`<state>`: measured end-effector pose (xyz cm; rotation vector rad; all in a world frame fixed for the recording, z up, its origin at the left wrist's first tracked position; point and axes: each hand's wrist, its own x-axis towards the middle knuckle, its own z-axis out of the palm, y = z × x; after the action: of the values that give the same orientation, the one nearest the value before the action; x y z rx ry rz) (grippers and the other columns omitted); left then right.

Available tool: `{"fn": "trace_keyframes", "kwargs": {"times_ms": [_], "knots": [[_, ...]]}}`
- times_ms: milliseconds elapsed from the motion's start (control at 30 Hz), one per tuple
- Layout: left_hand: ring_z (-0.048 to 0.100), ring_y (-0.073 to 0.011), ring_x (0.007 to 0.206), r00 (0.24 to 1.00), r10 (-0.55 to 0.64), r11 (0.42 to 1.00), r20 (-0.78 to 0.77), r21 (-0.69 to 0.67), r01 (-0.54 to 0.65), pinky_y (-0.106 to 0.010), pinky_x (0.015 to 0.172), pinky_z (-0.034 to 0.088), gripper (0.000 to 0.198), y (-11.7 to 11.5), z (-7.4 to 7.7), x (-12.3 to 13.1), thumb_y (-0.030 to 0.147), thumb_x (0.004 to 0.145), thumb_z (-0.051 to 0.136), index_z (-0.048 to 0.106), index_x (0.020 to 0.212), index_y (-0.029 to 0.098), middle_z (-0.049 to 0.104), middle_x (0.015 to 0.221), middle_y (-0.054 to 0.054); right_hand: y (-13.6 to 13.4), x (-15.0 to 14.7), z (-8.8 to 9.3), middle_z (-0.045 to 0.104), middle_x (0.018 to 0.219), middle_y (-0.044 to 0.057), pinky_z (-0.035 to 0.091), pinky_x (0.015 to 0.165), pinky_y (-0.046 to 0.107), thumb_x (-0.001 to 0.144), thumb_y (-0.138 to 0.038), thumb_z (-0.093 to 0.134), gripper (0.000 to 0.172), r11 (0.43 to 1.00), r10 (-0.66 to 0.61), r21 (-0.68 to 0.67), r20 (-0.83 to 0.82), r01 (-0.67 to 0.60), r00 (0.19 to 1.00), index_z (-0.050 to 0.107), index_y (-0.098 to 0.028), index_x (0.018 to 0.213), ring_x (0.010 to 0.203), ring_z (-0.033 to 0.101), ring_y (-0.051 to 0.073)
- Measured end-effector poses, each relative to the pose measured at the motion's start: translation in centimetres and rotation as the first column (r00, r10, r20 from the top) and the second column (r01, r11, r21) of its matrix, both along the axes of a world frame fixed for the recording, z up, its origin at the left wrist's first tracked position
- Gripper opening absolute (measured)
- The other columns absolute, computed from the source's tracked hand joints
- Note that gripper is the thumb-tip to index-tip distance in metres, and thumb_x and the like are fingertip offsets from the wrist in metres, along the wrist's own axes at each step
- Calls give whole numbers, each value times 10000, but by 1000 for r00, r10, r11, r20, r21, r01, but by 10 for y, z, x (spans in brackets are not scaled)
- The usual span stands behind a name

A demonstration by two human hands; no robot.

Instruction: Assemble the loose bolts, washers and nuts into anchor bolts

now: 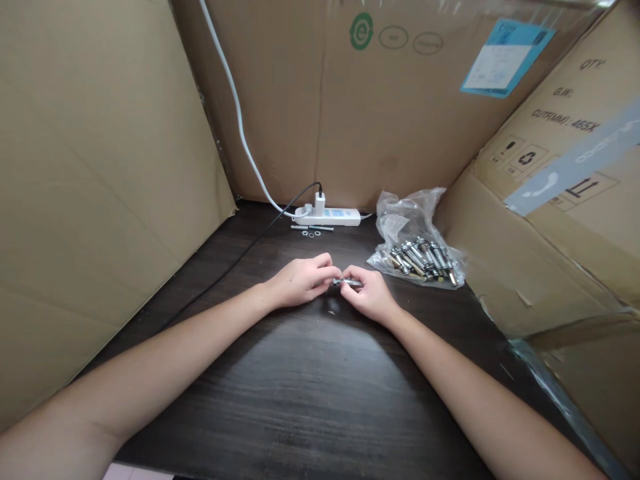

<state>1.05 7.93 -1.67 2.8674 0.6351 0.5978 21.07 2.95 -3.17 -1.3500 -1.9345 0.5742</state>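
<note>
A small metal bolt (353, 283) lies level between my two hands above the dark table (320, 373). My right hand (370, 293) pinches its shaft with thumb and fingers. At the bolt's left end, the fingertips of my left hand (305, 281) close on its head or nut; which of these is too small to tell. Behind my hands, two thin metal rods or bolts (320, 229) rest in a row, with several small rings and nuts (311, 234) in front of them. To the right, a clear plastic bag (400, 223) holds several metal anchor bolts (425, 258).
A white power strip (340, 217) with a plugged-in adapter (320, 203) stands at the back. A white cable (237, 107) and a black cable (240, 257) run from it. Large cardboard boxes rise at the left (100, 167), back (280, 100) and right (550, 233).
</note>
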Motion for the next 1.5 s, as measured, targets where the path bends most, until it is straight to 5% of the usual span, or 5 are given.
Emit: {"fn": "trace_keyframes", "kwargs": {"times_ms": [467,733,1333,1500], "knots": [[560,-117,739,998,13,998,-57,-62,-17,-218,658,389,221,3,-3,1,274,933,425,627,1001,215,576,875,-3,-1,-1,2,581,585,-20,353,519,212,752,-252,537,122,1000,-1,7,21,1,1000,607,-170,695,519,490,109],[552,-102,700,998,57,994,33,-100,-53,-225,638,417,250,-1,1,1,243,907,463,525,1149,236,543,1034,-21,0,-1,0,564,572,-30,355,522,208,752,-238,536,109,1000,-1,26,11,1,1000,609,-168,711,507,479,102],[550,-112,720,999,-21,995,-39,-94,17,-214,656,385,176,2,-1,0,221,906,427,600,898,191,585,846,-2,-2,-2,3,587,590,-21,359,531,213,756,-251,537,128,1000,14,-2,30,-14,999,612,-172,690,525,497,109],[534,-105,672,1000,13,995,-20,-102,-15,-216,623,383,182,-1,1,0,236,899,445,575,1024,211,572,895,0,-1,-2,1,563,564,-31,348,520,208,753,-248,536,125,1000,15,14,24,-15,1000,606,-172,684,507,480,102]]}}
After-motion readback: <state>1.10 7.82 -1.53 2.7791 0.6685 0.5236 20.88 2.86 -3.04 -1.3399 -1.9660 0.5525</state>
